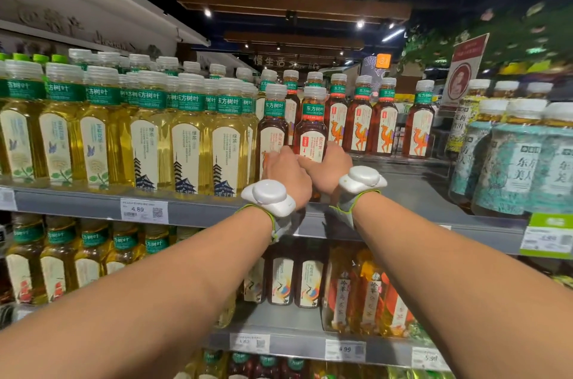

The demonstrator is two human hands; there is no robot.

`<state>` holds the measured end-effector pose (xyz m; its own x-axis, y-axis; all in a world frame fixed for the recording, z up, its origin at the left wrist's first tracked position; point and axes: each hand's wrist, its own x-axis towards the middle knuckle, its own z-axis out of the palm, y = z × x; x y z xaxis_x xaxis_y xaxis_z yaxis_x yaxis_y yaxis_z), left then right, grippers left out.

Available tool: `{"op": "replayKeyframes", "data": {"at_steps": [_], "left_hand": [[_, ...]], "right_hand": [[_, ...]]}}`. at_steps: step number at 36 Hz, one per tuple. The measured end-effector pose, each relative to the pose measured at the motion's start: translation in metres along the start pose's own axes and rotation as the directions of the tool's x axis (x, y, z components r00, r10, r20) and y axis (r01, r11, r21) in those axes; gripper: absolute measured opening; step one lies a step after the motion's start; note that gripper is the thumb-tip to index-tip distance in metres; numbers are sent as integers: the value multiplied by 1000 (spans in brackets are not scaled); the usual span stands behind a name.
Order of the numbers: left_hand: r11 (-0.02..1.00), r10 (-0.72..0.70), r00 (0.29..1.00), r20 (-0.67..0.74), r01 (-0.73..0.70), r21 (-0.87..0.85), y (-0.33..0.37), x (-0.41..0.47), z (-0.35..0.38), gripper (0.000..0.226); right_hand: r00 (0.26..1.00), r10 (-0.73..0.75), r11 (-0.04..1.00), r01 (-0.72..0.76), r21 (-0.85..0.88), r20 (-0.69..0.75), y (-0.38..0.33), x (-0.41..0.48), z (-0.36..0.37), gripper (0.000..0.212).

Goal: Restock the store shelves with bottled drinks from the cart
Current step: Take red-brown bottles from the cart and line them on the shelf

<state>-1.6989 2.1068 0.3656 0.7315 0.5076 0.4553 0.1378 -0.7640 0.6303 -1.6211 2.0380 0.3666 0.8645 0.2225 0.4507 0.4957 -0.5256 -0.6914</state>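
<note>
Up at the grey metal shelf
My left hand grips one smooth dark tea bottle, right hand grips the next bottle.

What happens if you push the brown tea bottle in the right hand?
Pushed high, the brown tea bottle is tall and narrow, so it may tip. It looks full to the neck, so probably heavy for its size. Its sides look smooth, maybe slippery; the right hand wraps round it.

The grey shelf carries upright yellow tea bottles toward nine o'clock, dark tea bottles near centre, and teal-labelled bottles at three o'clock.
</note>
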Motion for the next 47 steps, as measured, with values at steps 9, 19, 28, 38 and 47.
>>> {"op": "replayKeyframes", "data": {"at_steps": [9, 19, 28, 38, 47], "left_hand": [[998, 66, 993, 93, -68, 16, 30, 5, 16, 35], [991, 135, 979, 154, -129, -45, 60, 2, 55, 30], [991, 135, 972, 191, -132, -27, 100, 1, 90, 23], [978, 201, 953, 227, -206, -1, 134, -12, 128, 24], [965, 263, 882, 390, -249, -87, 133, -13, 124, 45]], "right_hand": [[996, 90, 996, -89, 15, -19, 19, -7, -41, 55], [976, 166, 982, -176, -63, -141, 51, -19, -85, 73], [953, 233, 952, -264, -157, -192, 81, -21, -122, 60], [919, 303, 913, -356, -200, -253, 103, -17, -144, 58], [886, 318, 879, -409, -247, -336, 109, -13, -139, 50]]}}
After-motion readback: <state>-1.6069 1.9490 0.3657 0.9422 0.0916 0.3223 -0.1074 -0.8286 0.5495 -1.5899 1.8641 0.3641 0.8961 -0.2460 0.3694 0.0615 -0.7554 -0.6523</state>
